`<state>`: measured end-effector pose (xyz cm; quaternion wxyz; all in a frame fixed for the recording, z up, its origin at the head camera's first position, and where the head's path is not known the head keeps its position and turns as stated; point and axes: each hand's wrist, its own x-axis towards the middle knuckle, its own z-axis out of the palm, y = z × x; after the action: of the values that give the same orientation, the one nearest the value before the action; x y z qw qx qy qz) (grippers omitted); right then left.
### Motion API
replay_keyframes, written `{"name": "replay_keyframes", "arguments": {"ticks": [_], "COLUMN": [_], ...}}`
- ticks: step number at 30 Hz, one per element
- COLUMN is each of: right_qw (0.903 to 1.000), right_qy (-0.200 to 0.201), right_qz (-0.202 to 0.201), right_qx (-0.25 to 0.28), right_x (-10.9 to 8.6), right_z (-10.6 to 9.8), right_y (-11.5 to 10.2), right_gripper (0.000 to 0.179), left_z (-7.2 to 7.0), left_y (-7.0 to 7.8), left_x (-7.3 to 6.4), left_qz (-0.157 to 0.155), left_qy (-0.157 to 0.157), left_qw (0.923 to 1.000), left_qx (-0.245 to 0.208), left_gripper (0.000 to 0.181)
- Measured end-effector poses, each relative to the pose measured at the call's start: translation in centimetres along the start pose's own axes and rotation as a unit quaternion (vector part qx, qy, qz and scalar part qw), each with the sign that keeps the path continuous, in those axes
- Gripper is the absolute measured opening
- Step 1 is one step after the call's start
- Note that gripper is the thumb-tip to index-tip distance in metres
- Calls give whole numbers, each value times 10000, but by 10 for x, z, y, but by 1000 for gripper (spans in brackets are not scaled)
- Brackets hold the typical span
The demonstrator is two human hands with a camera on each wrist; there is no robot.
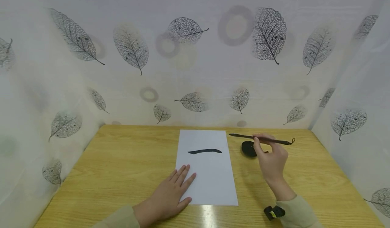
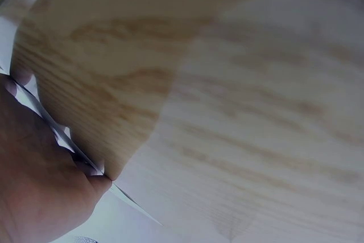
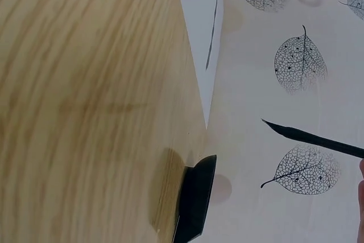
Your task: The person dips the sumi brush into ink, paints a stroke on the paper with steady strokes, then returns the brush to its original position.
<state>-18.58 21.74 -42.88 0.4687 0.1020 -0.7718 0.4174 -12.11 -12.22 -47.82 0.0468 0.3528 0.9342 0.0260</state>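
A white sheet of paper [image 1: 210, 182] lies on the table and bears one long black brush stroke [image 1: 204, 151] across its upper half. My left hand [image 1: 170, 194] rests with spread, straight fingers on the sheet's lower left part. Between thumb and fingers, my right hand [image 1: 272, 158] pinches a dark writing brush [image 1: 277, 141] by the shaft. The brush is nearly level, its tip pointing left, just right of the sheet's upper corner. Below the brush sits a black ink dish [image 1: 248, 149], partly covered by the right hand. In the right wrist view the brush's dark pointed tip [image 3: 278, 128] hangs above the dish.
The yellow wood-grain table [image 1: 128, 160] extends to both sides of the sheet. Pale cloth [image 1: 207, 69] printed with skeleton leaves encloses it at the back, left and right. A black strap device [image 1: 274, 212] is on the right wrist beside the sleeve [image 1: 298, 212].
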Motion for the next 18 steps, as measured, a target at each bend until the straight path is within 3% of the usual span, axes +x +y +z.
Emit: {"name": "replay_keyframes", "arguments": {"ticks": [7, 13, 18], "right_qw": [9972, 9907, 9858], "right_qy": [49, 66, 102], "right_qz": [-741, -1357, -1675], "right_qx": [-27, -83, 65], "right_x": [0, 0, -1], "right_z": [-2, -4, -3], "right_y": [8, 19, 27], "right_gripper": [17, 14, 19], "left_z": [10, 4, 5], "left_y": [-4, -2, -3], "left_x": [1, 0, 0], "left_qz": [114, 65, 127], "left_qy": [298, 87, 183], "left_qw": [9995, 9999, 9997], "left_qx": [14, -42, -17], "left_gripper": [70, 70, 70]}}
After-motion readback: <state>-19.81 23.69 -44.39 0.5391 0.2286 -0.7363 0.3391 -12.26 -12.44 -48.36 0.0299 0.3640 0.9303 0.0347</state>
